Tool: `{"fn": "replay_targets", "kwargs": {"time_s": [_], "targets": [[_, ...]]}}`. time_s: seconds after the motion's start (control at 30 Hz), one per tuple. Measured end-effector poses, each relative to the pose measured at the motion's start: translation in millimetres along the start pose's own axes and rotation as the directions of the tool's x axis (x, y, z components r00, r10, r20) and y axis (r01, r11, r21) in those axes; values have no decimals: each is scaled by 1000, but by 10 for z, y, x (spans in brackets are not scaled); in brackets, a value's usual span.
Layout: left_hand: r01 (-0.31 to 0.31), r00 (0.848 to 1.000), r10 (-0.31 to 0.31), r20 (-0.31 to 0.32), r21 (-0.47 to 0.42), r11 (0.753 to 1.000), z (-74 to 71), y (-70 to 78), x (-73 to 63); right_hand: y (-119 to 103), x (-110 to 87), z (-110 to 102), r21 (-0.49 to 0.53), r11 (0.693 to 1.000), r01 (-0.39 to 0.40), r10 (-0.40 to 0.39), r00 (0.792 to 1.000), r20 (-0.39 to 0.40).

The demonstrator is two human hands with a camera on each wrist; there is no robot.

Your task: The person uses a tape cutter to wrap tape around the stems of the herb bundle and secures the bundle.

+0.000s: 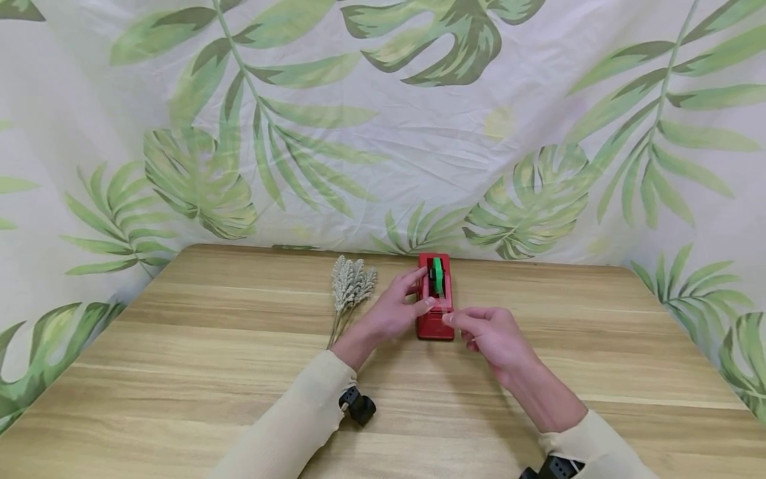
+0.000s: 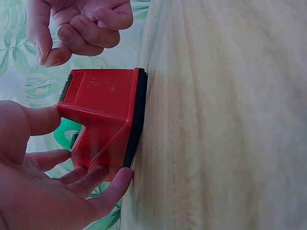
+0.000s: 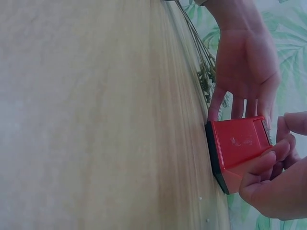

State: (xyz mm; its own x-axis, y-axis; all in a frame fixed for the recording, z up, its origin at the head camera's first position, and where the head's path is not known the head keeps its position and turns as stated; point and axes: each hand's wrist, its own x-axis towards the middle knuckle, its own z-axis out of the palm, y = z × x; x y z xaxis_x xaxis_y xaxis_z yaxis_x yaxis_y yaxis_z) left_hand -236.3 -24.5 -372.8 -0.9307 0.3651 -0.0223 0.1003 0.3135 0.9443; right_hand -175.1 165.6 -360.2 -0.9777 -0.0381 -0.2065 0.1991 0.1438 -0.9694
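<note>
A red tape dispenser (image 1: 435, 326) with a dark base stands on the wooden table, a green tape roll (image 1: 438, 274) in its well. My left hand (image 1: 397, 309) grips the dispenser from its left side. The thumb lies by the toothed cutter (image 2: 64, 88), and the fingers lie along the side wall. At the dispenser's front right, my right hand (image 1: 493, 336) has thumb and forefinger pinched together just off the cutter. A faint clear strip of tape (image 1: 441, 301) runs from the roll toward that pinch; its end is hard to make out.
A bunch of dried grey-white flower stems (image 1: 352, 286) lies left of the dispenser, close to the left forearm. The wooden table (image 1: 179, 372) ends at a leaf-patterned cloth (image 1: 335, 166) behind the dispenser. Black wrist cameras (image 1: 358, 404) sit on both wrists.
</note>
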Motion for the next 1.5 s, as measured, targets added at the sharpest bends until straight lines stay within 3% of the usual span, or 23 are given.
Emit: {"fn": "replay_targets", "kwargs": {"time_s": [0.83,1.5], "targets": [[-23,1000,23,-4,9,1000,14,-21,19,-14,-154,41,-35,999,12,-12,1000,5],[-10,1000,10,-6,5,1000,8,-2,-2,50,-180,-30,-38,996,79,-76,993,86]]}}
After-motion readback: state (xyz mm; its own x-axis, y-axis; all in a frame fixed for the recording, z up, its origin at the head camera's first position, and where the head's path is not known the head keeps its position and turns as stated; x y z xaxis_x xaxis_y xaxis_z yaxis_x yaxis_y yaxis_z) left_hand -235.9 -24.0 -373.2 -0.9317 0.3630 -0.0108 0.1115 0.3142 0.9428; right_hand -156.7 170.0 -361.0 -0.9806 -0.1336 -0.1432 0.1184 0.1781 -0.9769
